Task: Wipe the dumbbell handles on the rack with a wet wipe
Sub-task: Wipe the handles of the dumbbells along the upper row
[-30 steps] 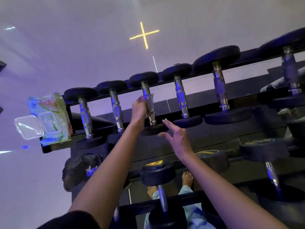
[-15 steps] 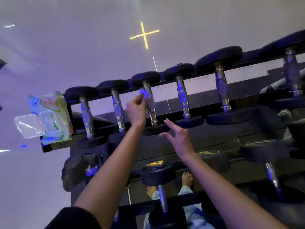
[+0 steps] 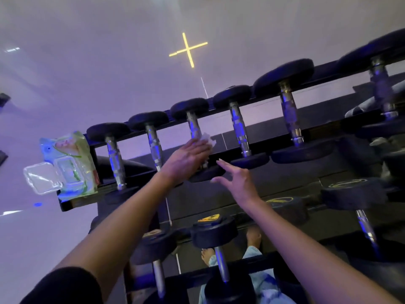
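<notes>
The left grip (image 3: 188, 159) is closed over a white wet wipe (image 3: 208, 139), pressing it against the lower part of the third dumbbell handle (image 3: 194, 126) on the rack's (image 3: 74, 202) top tier. The right grip (image 3: 236, 178) holds nothing; it hovers with fingers spread, just beside that dumbbell's near head. The neighbouring handles (image 3: 154, 143) stand close on either side. A green wipes pack (image 3: 70, 163), its clear lid flipped open, leans at the rack's left end. Lower-tier dumbbells (image 3: 215, 233) lie beneath the forearms, with bare feet (image 3: 254, 235) showing between them.

No readable text (dumbbell logos (image 3: 208, 217) too blurred).
</notes>
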